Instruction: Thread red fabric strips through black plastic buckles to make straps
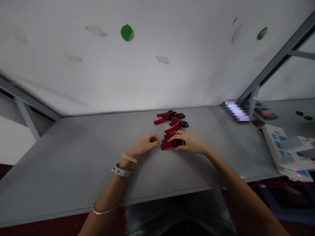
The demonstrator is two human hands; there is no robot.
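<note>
At the left of the frame stretches the bare grey desk (73,160). Next, low left of centre, comes the left hand (145,143), a pale watch band (123,172) on its wrist; its grip is curled beside the strap ends, and whether it pinches anything I cannot tell. At centre lie several red straps (159,121) with black buckles, the lowest ones overlapping. Just right of centre, the right hand (190,142) spreads thumb and fingers around the nearest strap's buckle (175,143); how firmly its grip is closed is unclear. At far right sits a white machine (277,147).
</note>
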